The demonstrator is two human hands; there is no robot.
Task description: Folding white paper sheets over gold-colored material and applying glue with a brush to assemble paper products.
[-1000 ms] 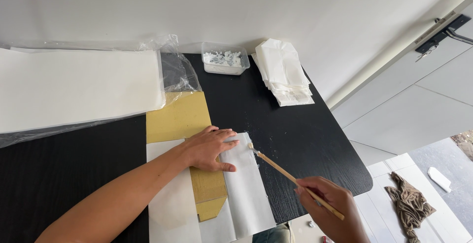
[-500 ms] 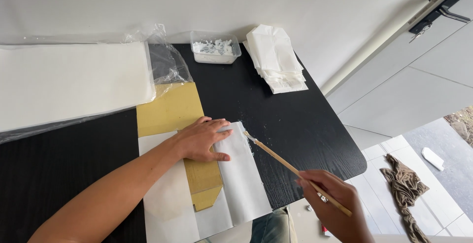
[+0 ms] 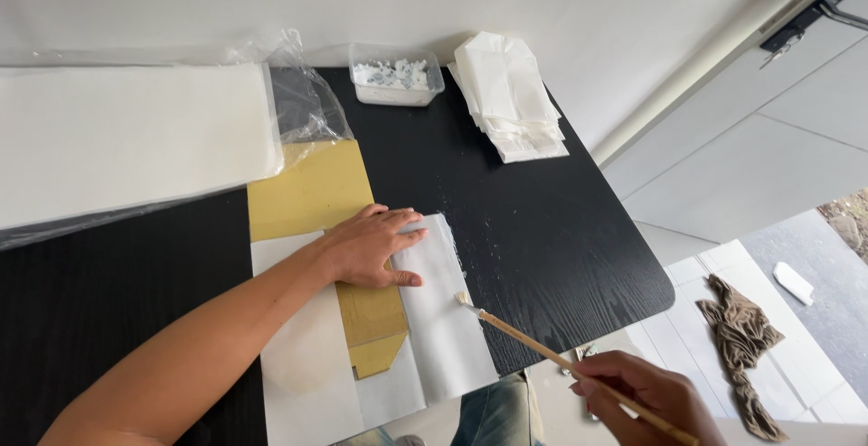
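Our left hand (image 3: 371,249) lies flat and open, pinning the white paper sheet (image 3: 443,319) over the yellow card template (image 3: 312,195). At four o'clock, our right hand (image 3: 646,396) grips the thin wooden brush (image 3: 542,348), bristles touching the sheet's edge: gluing is underway, and steady strokes seem next.

Bare tabletop (image 3: 542,229) right of paper — tray (image 3: 396,83), stack (image 3: 511,103) behind.
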